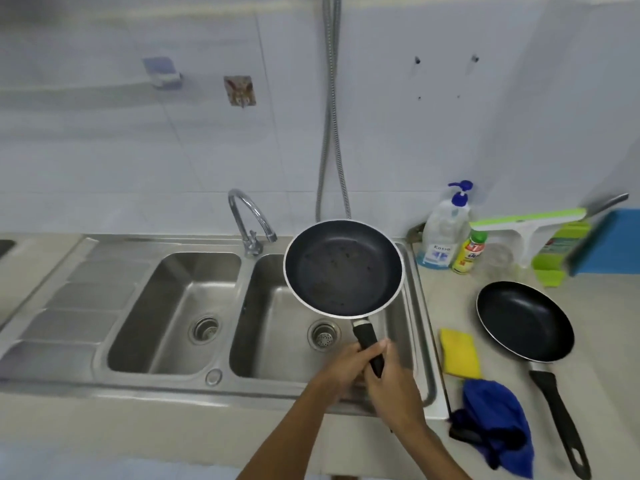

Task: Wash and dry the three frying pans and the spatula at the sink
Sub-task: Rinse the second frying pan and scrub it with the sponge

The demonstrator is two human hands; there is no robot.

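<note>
Head view shows steel sink (173,306), beige counter (606,341)

We take the curved chrome tap (251,220) as our marker. Just right of it, a ribbed metal hose (330,116) runs up the tiled wall. Farther right stand a clear pump bottle (443,233) with a blue head and, just beside it, a small yellow bottle (469,252) (green cap, label too blurred to read). Beyond those stands a green-and-white squeegee (526,220), blade uppermost. Above the tap, an owl-patterned hook (239,91) sticks to the wall.
</note>
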